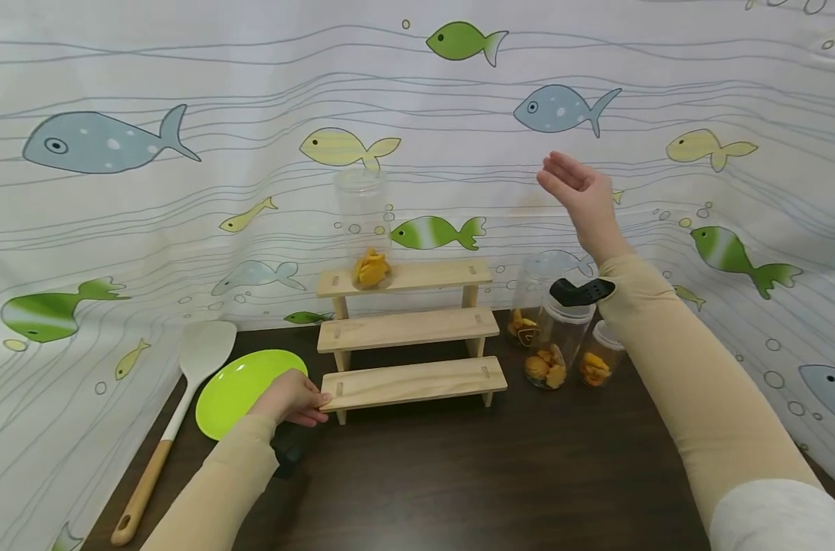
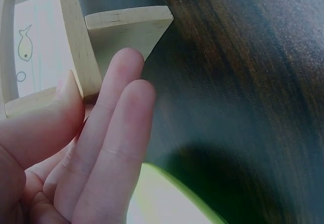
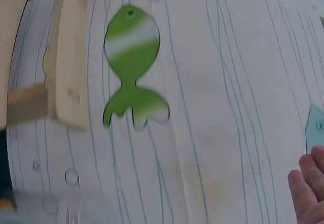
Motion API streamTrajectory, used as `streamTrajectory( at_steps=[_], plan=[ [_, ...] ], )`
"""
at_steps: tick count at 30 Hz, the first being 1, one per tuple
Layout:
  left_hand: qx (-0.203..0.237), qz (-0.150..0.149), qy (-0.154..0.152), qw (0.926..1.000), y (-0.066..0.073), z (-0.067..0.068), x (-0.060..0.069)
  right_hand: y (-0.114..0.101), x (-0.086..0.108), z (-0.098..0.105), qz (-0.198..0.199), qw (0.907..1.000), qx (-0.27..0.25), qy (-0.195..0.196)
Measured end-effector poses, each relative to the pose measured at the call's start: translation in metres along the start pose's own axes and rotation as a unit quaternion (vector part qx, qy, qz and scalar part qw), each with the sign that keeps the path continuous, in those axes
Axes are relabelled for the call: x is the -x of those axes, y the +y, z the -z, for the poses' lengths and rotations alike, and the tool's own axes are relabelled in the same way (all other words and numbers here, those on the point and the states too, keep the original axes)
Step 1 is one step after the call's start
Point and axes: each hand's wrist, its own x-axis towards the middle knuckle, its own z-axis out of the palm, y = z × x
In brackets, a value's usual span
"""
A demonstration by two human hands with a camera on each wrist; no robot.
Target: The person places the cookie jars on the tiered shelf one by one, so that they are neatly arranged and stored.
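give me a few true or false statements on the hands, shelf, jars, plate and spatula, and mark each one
1. The left hand grips the end of the shelf nearest the plate. True.
2. The right hand holds a jar. False: it is raised and holds nothing.
3. One jar stands on the shelf's top board. True.
4. The plate is blue. False: it is bright green.
5. The spatula lies on the shelf's lowest board. False: it lies left of the plate.
6. The spatula has a wooden-looking handle. True.
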Motion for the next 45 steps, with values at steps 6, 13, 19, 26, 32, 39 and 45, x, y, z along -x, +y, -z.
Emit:
streamTrajectory(
  at_steps=[6,13,19,26,32,39,45],
  plan=[
    [0.003,-0.001,0.002,1.0000,0.000,0.002,0.001,0.012,0.004,0.043,-0.008,0.9997,0.015,0.018],
    [-0.006,0.007,0.005,0.9999,-0.002,0.005,0.005,0.034,0.014,0.082,-0.035,0.9901,0.131,0.035],
    [-0.012,0.000,0.002,0.9999,-0.001,0.006,0.005,0.061,0.028,0.103,-0.082,0.9785,0.188,0.021],
    [-0.024,-0.009,0.004,0.9997,0.002,0.003,0.004,0.082,0.042,0.115,-0.092,0.9655,0.242,0.024],
    [-0.023,-0.007,0.007,0.9997,0.002,0.001,0.003,0.095,0.046,0.114,-0.099,0.9609,0.259,0.001],
    [-0.021,0.003,0.008,0.9997,0.003,-0.003,0.003,0.114,0.044,0.113,-0.115,0.9560,0.269,-0.013],
    [-0.022,0.009,0.012,0.9996,0.004,-0.005,0.004,0.125,0.040,0.111,-0.116,0.9570,0.264,-0.031]
  ],
)
